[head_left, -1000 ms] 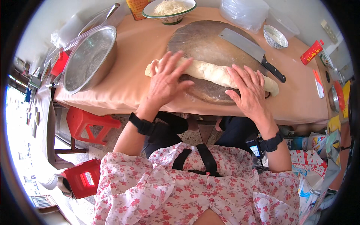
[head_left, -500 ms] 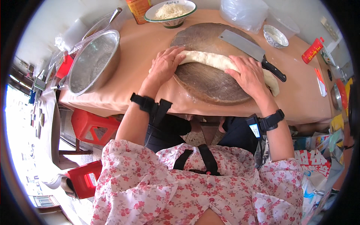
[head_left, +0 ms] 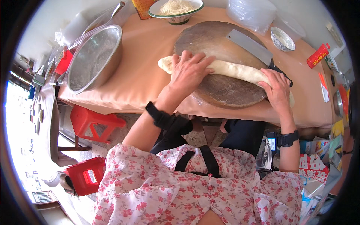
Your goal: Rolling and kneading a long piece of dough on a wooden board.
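Note:
A long pale roll of dough point(head_left: 240, 70) lies across a round wooden chopping board point(head_left: 228, 92), both its ends reaching past the edge. My left hand point(head_left: 188, 73) is curved over the dough near its left end, with a blunt tip showing beyond it. Farther right, my right hand point(head_left: 278, 87) grips the dough at the board's edge, thumb on the near side and fingers over the top. Behind it, a cleaver point(head_left: 251, 48) rests on the board, its black handle partly hidden by the right hand.
A large metal basin point(head_left: 95, 60) stands at the left. At the back are a bowl of pale shreds point(head_left: 176, 7), a plastic bag point(head_left: 252, 15) and a small patterned bowl point(head_left: 282, 39). On the right are a red bottle point(head_left: 318, 55) and an orange-and-white knife point(head_left: 324, 87).
My left hand has slid right along the dough, uncovering its left end. The right hand has moved right and a little nearer. The whole view has shifted slightly.

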`<state>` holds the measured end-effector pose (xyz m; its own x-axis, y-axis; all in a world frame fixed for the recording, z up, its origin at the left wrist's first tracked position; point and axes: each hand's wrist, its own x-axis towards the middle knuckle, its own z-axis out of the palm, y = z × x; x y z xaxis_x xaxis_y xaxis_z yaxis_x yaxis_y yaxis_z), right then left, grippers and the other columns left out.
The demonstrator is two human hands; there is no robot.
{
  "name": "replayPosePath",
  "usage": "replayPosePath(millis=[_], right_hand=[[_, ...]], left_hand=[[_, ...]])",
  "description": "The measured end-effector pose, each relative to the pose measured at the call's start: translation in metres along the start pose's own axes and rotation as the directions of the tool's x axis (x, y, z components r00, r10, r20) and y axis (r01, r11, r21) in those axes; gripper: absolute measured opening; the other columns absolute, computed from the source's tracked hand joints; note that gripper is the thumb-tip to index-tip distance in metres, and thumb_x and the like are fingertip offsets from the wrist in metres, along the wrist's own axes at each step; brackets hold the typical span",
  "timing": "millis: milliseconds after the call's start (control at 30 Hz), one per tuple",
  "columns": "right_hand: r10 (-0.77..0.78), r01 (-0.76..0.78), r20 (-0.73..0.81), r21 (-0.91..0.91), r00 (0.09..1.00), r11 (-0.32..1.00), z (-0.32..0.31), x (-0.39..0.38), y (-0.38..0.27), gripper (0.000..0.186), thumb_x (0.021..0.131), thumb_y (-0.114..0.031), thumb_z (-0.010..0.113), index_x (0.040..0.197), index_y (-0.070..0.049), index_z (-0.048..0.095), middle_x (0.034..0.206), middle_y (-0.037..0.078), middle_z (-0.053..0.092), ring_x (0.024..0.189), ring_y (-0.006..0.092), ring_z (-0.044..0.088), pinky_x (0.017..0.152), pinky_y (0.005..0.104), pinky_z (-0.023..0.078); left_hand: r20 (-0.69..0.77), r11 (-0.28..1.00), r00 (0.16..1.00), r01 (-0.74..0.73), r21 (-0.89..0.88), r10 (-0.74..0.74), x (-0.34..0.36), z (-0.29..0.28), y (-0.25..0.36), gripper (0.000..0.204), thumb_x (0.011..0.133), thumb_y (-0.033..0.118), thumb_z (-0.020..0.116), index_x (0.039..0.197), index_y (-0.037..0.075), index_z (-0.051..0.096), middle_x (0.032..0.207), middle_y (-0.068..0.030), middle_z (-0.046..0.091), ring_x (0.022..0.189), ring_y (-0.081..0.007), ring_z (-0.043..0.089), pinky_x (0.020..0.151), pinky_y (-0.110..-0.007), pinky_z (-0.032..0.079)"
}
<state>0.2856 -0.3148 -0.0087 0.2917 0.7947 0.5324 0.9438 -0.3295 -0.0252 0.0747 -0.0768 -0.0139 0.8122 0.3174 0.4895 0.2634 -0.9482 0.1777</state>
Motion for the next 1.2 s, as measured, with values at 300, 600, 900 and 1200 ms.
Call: replayPosePath(millis=[300,600,900,1200], right_hand=[[0.14,-0.137,0.163,-0.032,0.977,0.99,-0.002,0.035,-0.008,0.048,0.093,-0.041,0.058,0.134,-0.016,0.055,0.131,0.009,0.059,0.123,0.028,0.051,0.1,0.0451,0.035],[-0.022,0.012,0.288,0.037,0.957,0.999,0.03,0.078,-0.07,0.067,0.093,-0.054,0.053,0.148,-0.018,0.039,0.144,0.008,0.049,0.131,0.0288,0.046,0.102,0.0517,0.034],[-0.165,0.147,0.237,0.089,0.957,0.985,0.019,0.034,-0.082,0.077,0.09,-0.058,0.055,0.15,-0.013,0.034,0.147,0.012,0.044,0.134,0.0326,0.042,0.108,0.0584,0.029],[-0.031,0.041,0.358,-0.02,0.933,0.999,0.035,0.074,-0.079,0.079,0.093,-0.064,0.044,0.152,-0.013,0.03,0.151,0.012,0.041,0.141,0.0357,0.034,0.11,0.0639,0.026]], left_hand=[[0.126,0.997,0.992,-0.005,0.079,-0.005,0.049,0.021,-0.025,0.05,0.098,0.054,0.046,0.139,0.027,0.052,0.144,-0.0079,0.048,0.139,-0.0353,0.032,0.108,-0.065,0.022],[0.199,0.969,0.95,0.226,0.097,-0.241,0.015,-0.009,-0.032,0.058,0.093,0.059,0.05,0.139,0.024,0.05,0.14,-0.0094,0.051,0.132,-0.0359,0.042,0.107,-0.057,0.028],[-0.03,0.993,0.996,0.082,0.081,-0.08,-0.052,-0.004,-0.007,0.083,0.086,0.055,0.062,0.152,0.016,0.031,0.154,-0.0175,0.027,0.141,-0.0436,0.024,0.112,-0.058,0.021],[0.207,0.974,0.956,0.186,0.131,-0.21,0.02,-0.005,-0.039,0.08,0.09,0.067,0.047,0.146,0.01,0.041,0.152,-0.0129,0.037,0.144,-0.0369,0.027,0.111,-0.066,0.02]])
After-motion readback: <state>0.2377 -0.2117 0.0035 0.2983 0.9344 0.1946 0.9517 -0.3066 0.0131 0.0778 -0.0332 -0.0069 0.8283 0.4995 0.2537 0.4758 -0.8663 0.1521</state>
